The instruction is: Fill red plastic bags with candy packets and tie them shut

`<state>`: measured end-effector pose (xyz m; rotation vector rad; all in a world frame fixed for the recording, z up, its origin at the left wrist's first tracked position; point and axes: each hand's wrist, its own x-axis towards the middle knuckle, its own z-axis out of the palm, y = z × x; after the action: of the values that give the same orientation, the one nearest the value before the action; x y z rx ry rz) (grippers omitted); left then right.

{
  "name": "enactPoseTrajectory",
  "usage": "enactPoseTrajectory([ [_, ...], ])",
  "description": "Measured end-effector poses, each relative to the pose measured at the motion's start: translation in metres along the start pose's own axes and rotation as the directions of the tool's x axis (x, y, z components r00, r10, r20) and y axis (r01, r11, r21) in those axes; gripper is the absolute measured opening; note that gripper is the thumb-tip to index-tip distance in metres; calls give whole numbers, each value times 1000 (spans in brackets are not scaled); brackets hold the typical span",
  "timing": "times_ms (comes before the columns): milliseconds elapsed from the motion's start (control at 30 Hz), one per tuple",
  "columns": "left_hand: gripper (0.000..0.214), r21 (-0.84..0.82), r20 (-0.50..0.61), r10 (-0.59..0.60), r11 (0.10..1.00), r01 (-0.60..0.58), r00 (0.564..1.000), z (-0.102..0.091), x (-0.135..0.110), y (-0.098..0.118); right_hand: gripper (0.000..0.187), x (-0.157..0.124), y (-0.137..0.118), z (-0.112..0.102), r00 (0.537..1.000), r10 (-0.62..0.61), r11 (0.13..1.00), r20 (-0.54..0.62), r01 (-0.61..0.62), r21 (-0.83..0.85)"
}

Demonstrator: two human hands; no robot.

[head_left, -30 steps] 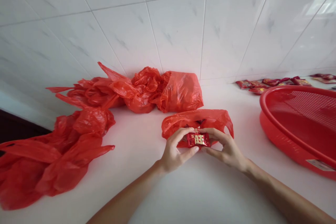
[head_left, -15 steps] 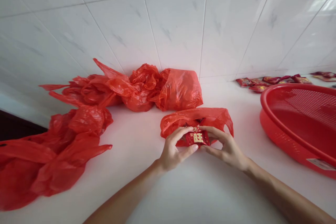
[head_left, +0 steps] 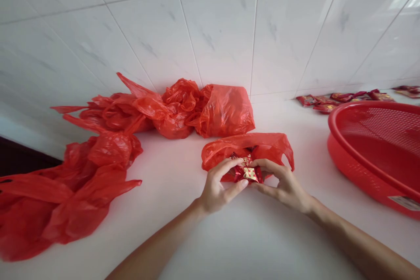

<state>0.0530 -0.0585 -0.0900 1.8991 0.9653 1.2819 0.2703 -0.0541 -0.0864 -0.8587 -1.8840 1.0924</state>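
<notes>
Both my left hand (head_left: 219,182) and my right hand (head_left: 281,182) pinch a small red and gold foil packet (head_left: 246,170) between their fingers. The fingers hide part of the packet, and its printing shows gold characters. Just behind and under the hands lies a red plastic bag (head_left: 272,148) with its opening toward the packet. Some dark wrapped items show inside the bag's mouth, too small to name. The bag rests on the white countertop (head_left: 183,232).
Crumpled red plastic bags (head_left: 223,113) heap against the white tiled wall (head_left: 213,26), and more (head_left: 68,197) trail off the left side. A red mesh basket (head_left: 348,113) sits at the right, with several wrapped red sweets (head_left: 341,97) behind it.
The packet has turned and crumpled between my fingers, showing more gold printing at its top. The hands stay nearly in place, and the view has shifted slightly.
</notes>
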Motion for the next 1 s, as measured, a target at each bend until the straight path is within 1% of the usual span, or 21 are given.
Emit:
enactPoseTrajectory([
  [100, 39, -22, 2, -14, 1000, 14, 1000, 0, 1, 1, 34, 0, -1, 0, 1000, -2, 1000, 4, 2, -3],
  [267, 27, -47, 19, -26, 999, 27, 999, 1, 0, 1, 33, 1, -3, 0, 1000, -22, 1000, 19, 22, -14],
  [400, 29, -39, 33, -31, 999, 32, 999, 1, 0, 0, 31, 0, 0, 1, 1000, -11, 999, 8, 11, -39],
  [567, 36, -77, 63, -40, 996, 44, 997, 1, 0, 0, 30, 0, 3, 1, 1000, -8, 998, -5, 7, -56],
  [767, 27, -48, 29, -62, 997, 63, 998, 1, -1, -1, 28, -1, 4, 0, 1000, -23, 998, -3, 23, -64],
  [1000, 19, -58, 47, -55, 997, 57, 997, 1, 0, 0, 28, -1, 4, 0, 1000, -14, 998, 25, 15, -65],
])
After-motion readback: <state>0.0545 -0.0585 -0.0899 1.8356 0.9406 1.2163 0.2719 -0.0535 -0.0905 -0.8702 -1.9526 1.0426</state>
